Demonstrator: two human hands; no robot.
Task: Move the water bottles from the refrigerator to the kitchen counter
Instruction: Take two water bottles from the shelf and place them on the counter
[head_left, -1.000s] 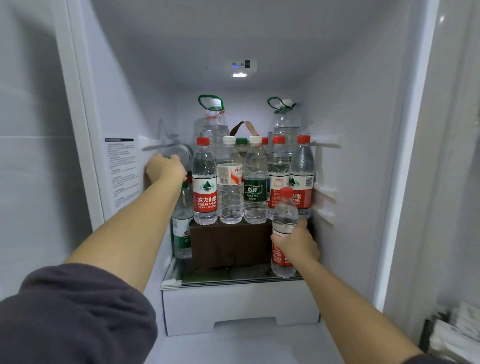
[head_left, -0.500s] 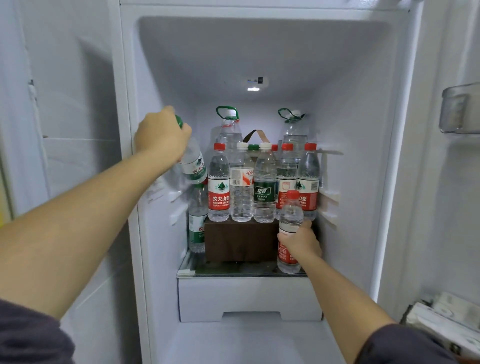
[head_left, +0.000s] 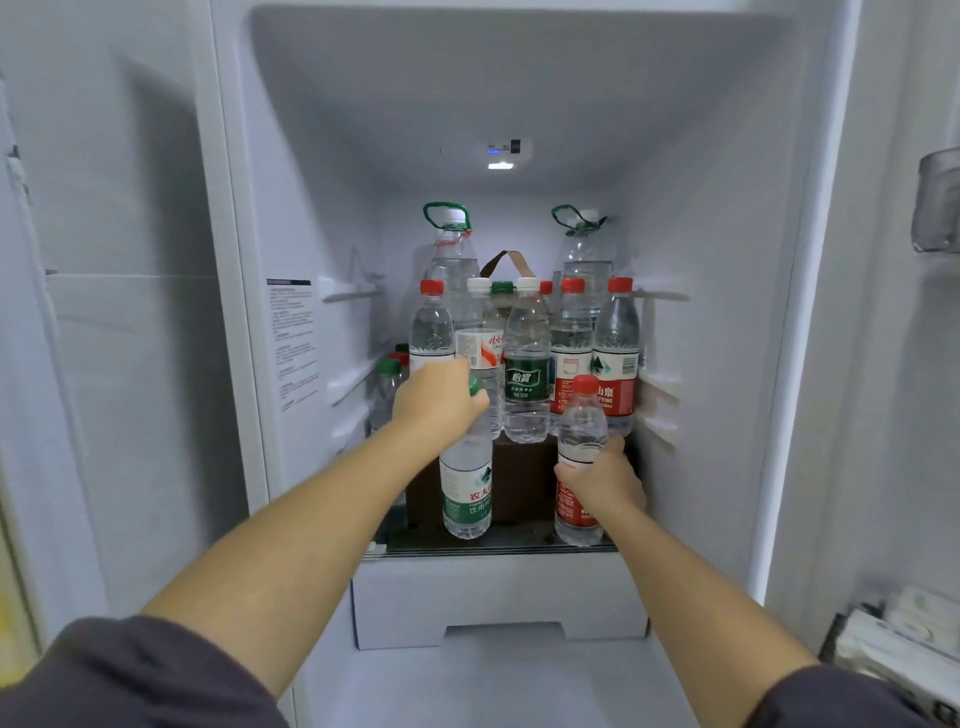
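The open refrigerator holds several water bottles. My left hand grips the neck of a green-capped, green-labelled bottle that hangs upright in front of the brown box. Round the middle of a red-capped, red-labelled bottle at the glass shelf's front right curls my right hand. A row of several bottles stands on top of the box. Two big jugs with green handles stand behind them. More small bottles sit low at the left, partly hidden.
A white drawer sits under the glass shelf. The fridge's side walls carry shelf rails and a printed label. The door at the right has a clear bin and white packets lower down.
My left hand has carried the green-capped bottle from the fridge's upper left down to the middle front of the shelf. My right hand stays on the red-capped bottle.
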